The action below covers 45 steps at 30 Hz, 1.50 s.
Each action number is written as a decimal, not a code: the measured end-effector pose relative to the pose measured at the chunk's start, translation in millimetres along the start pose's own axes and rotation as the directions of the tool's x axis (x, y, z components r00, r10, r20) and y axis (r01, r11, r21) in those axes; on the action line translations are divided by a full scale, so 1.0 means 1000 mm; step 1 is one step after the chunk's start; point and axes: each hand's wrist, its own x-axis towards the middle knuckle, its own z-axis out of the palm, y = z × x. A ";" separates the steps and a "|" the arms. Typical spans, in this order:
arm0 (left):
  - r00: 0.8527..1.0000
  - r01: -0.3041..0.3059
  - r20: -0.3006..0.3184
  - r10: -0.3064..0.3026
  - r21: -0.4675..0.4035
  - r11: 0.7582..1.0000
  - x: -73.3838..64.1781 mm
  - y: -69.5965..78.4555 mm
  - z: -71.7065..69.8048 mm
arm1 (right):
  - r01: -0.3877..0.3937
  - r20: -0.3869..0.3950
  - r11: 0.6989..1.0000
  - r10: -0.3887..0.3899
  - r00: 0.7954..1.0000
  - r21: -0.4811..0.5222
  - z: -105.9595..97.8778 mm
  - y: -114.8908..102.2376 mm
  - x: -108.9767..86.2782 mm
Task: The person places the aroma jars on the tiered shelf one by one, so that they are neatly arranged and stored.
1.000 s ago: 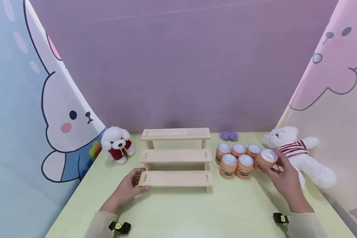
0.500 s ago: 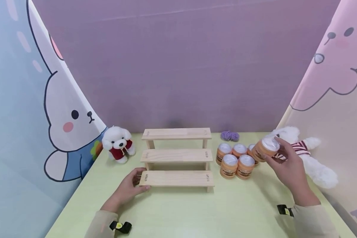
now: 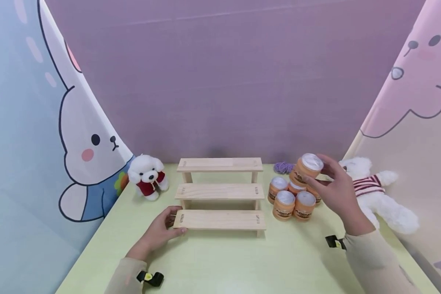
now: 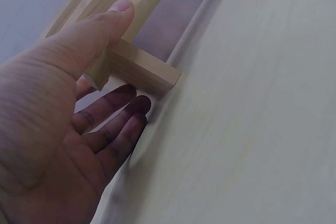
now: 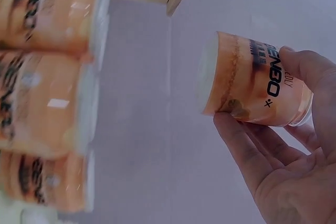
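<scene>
In the head view my right hand [image 3: 336, 188] holds an orange jar [image 3: 306, 170] with a clear lid, raised over the other jars. The right wrist view shows thumb and fingers on opposite sides of that jar [image 5: 257, 80], which has dark lettering. Several like jars [image 3: 283, 205] stand grouped on the table below. My left hand [image 3: 159, 232] grips the left end of a three-step wooden rack [image 3: 220, 220] at its lowest step. In the left wrist view the thumb lies on the plank, while the fingers [image 4: 113, 111] bend in below, beside the support block [image 4: 144, 66].
A white plush dog [image 3: 147, 175] in a red top sits left of the rack. Another white plush toy [image 3: 371, 188] in a striped top lies at the right. Purple yarn [image 3: 283, 167] is behind the jars. Printed cloth walls [image 3: 220, 81] enclose the pale green table [image 3: 220, 265].
My right hand has lifted the jar off the table at the group's right side and carried it up and left over the others. The left hand stays at the rack's end.
</scene>
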 end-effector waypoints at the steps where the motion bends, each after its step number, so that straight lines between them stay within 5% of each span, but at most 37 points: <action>1: 1.000 -0.002 0.002 0.002 0.001 1.000 0.000 0.000 0.000 | 0.005 0.007 1.000 -0.005 1.000 0.015 0.003 -0.003 0.003; 14: 1.000 0.025 0.009 -0.025 -0.029 0.999 0.000 0.000 -0.001 | 0.078 0.090 0.986 -0.092 0.992 0.144 0.044 -0.031 0.035; 26: 0.999 0.043 0.005 -0.043 -0.017 0.999 0.001 0.000 -0.002 | 0.000 0.167 0.972 -0.040 0.985 0.234 0.083 -0.046 0.053; 32: 0.997 0.073 0.001 -0.073 -0.026 0.997 -0.001 0.004 -0.002 | -0.017 0.202 0.977 -0.027 0.979 0.211 0.100 -0.067 0.060; 45: 0.998 0.062 -0.004 -0.062 -0.012 0.998 0.000 0.003 -0.001 | -0.048 0.241 0.976 -0.004 0.970 0.210 0.146 -0.072 0.077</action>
